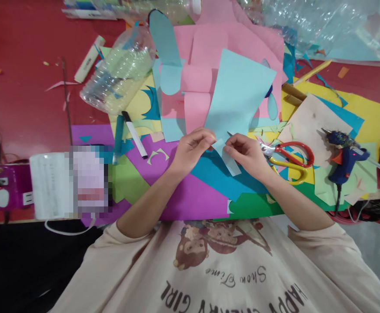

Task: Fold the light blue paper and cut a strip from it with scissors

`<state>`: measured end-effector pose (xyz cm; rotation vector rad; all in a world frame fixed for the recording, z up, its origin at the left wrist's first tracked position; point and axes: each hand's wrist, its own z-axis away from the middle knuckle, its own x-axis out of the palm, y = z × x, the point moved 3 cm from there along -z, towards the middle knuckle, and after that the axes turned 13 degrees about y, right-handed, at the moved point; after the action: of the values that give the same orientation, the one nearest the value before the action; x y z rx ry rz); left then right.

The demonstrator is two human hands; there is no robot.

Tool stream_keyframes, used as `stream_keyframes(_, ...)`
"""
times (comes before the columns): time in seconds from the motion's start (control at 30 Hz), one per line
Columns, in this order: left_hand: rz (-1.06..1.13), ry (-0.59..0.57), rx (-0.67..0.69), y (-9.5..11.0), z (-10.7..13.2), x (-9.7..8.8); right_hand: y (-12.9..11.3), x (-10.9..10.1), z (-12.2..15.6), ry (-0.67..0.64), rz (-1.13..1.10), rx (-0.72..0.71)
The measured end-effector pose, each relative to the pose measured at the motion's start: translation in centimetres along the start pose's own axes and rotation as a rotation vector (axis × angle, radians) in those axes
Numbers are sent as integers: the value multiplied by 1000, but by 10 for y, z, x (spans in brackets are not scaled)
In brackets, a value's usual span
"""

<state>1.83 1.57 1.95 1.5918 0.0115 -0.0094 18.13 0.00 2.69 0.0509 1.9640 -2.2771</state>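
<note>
A short strip of pale blue paper (pixel 231 162) is pinched between my two hands above the middle of the table. My left hand (pixel 195 148) has its thumb and fingers closed at the strip's upper left end. Opposite it, my right hand (pixel 248 154) grips the strip nearer its middle, and the lower end hangs free. Scissors (pixel 268 149) with one red and one yellow handle lie behind and beside my right hand; their tip shows past the fingers. Just beyond my hands is a large light blue sheet (pixel 238 93), lying over pink paper pieces (pixel 206 39).
A blue glue gun (pixel 341 167) rests on paper at the right. To the left are a marker (pixel 134 134), a clear plastic bottle (pixel 125 65), a white box (pixel 51 184) and a purple power socket (pixel 10 187). Coloured sheets and scraps cover the red table (pixel 23 100).
</note>
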Motion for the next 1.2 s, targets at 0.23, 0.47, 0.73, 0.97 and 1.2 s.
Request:
stream_keyframes(0.23,2,-157,-154,-3,5,8,1,-1,1,20,102,-57)
stream_keyframes(0.47,-25,-182,-157,-5,5,9,-3,-2,0,-19,-2,-39)
stream_keyframes(0.73,24,-110,-247,-3,4,8,2,0,-2,-81,-1,27)
stream_keyframes(0.97,34,-188,-212,1,6,7,0,-9,-6,-97,-52,70)
stream_keyframes(1.2,15,-160,-188,1,9,8,-1,-15,-6,-59,-35,115)
